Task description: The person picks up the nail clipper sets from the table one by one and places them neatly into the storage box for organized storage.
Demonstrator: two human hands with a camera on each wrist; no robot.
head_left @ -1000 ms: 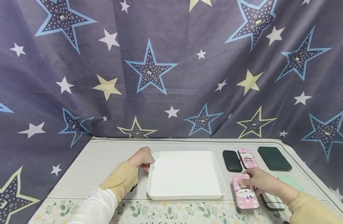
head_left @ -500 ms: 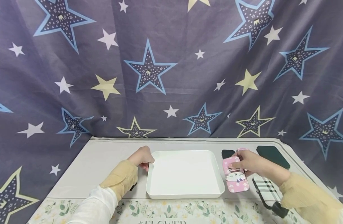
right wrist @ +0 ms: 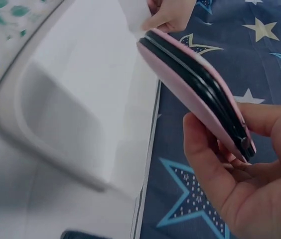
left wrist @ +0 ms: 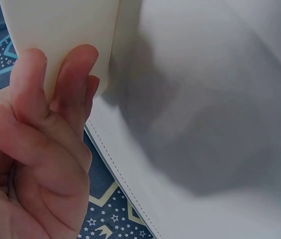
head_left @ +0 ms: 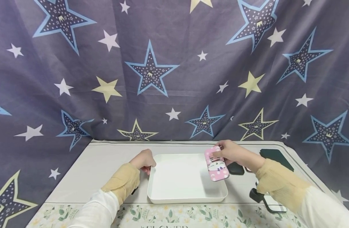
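Note:
My left hand [head_left: 145, 160] pinches the left rim of a shallow white tray [head_left: 177, 183]. In the left wrist view its curled fingers [left wrist: 73, 74] press against the outside of the tray wall. My right hand [head_left: 234, 152] grips a pink cat-print case [head_left: 217, 167] by its upper part, thumb on the printed face. Held in the air, the case overlaps the tray's right side in the head view. The right wrist view shows its black seamed edge [right wrist: 200, 89], with fingers on one face and thumb on the other.
Right of the tray lie a black case [head_left: 236, 169] and a dark green flat case [head_left: 277, 158]. A white case with a black edge [head_left: 274, 204] sits nearer the front, partly behind the right sleeve. A star-print curtain [head_left: 174, 79] hangs behind the table.
My right hand has carried the pink cat-print case up and left, from among the other cases to above the tray's right side. My left hand stays on the tray rim.

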